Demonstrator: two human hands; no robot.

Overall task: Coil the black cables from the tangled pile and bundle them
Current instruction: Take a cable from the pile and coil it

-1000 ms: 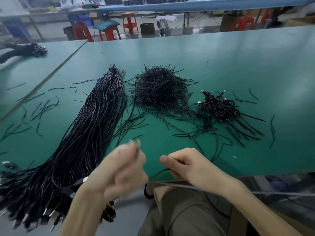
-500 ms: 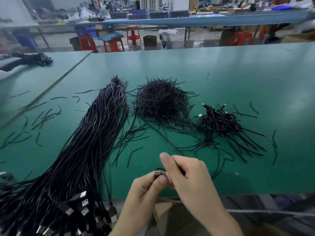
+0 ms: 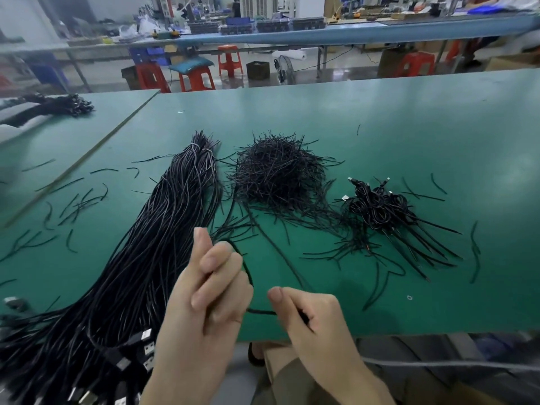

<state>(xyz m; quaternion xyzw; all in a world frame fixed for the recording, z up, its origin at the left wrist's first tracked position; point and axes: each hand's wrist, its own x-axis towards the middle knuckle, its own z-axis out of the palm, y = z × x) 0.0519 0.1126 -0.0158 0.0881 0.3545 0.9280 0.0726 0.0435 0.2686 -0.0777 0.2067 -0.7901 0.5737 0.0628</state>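
L hand (image 3: 204, 302) fingers curl round 1 black cable (image 3: 261, 312) as a loop; R hand (image 3: 315, 325) pinches the run taut, prob. to feed the next wrap. Cable pile (image 3: 163, 244) lies left on the worktop (image 3: 380, 127), done coils (image 3: 380, 206) right, well apart.

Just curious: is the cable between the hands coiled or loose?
Barely coiled: the cable makes one loop at the left hand, with a stretch pinched by the right hand.

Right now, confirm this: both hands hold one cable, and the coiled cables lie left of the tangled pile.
Not left: the head view shows coiled cables right of the tangled pile. The left hand and right hand do hold one cable.
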